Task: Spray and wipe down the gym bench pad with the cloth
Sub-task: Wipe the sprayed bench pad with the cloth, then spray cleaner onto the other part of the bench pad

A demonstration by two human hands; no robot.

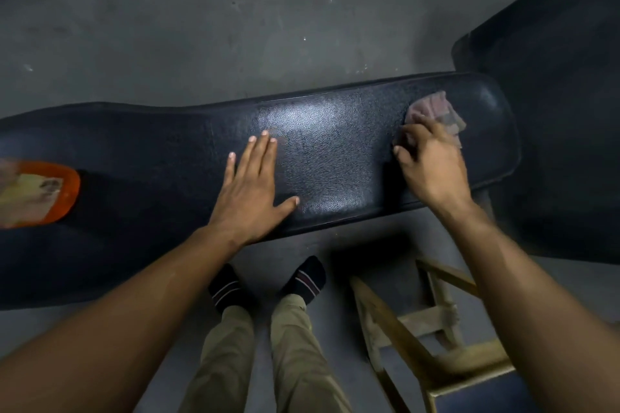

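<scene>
Orange container (65,193) at 9 o'clock on the bench pad (335,157), likely parked clear of the wiping. Left hand (250,191) at center, fingers spread flat on the pad, probably bracing; holds nothing. At 3 o'clock, right hand (431,161) bunches the pinkish cloth (432,107) under curled fingers, pressing it onto the pad's end.

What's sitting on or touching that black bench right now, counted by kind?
Hands: 2, the left hand resting flat and the right hand gripping the cloth
Cloths: 1, a pinkish cloth on the bench pad
Orange objects: 1, an orange item at the pad's left end, too blurred to identify
Total: 4
</scene>
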